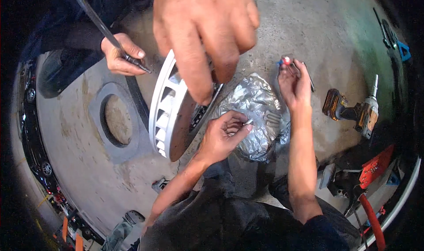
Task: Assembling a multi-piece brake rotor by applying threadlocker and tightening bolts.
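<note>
My left hand (223, 136) is closed in a pinch over the near left side of a crumpled silver foil sheet (254, 94). Between thumb and forefinger sits a small pale piece (248, 122), too small to name. Beyond the foil's right edge, my right hand (295, 84) is palm up, its fingertips curled around a small red, white and blue object (285, 61) whose kind I cannot make out. Several grey ridges (273, 119) show on the foil's right part. Left of my left hand, a vented brake disc (165, 114) stands on edge.
A co-worker's hand (203, 34) grips the disc from above; their other hand (123, 56) holds a dark rod (99, 23). A grey square pad with a round hole (98, 118) lies left. A cordless impact wrench (353, 112) and red tray (375, 167) are right.
</note>
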A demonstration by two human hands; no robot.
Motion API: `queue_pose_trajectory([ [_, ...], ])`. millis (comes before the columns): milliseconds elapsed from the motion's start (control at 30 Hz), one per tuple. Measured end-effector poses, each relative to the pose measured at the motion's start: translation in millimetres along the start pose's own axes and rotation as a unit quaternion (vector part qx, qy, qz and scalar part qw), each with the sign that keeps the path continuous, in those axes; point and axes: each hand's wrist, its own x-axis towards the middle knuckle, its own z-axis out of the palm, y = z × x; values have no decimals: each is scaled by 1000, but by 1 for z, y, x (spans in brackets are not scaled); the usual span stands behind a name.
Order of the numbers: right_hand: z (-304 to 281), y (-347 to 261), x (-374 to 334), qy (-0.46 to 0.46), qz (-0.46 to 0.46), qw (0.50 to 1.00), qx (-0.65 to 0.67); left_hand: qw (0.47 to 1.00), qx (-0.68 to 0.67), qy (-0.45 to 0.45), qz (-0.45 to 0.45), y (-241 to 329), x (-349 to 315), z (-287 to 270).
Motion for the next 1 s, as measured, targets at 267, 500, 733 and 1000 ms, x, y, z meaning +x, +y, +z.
queue_pose_trajectory([
  [267,36,-15,-132,-145,-230,861,-430,956,213,80,183,45,-1,5],
  [500,23,-22,-156,-160,-280,792,-519,956,213,57,192,51,-1,5],
  [733,27,-18,-160,-144,-322,744,-568,966,189,49,168,53,-1,7],
  [1000,31,-16,-163,-143,-340,738,-565,969,186,40,157,55,-1,6],
])
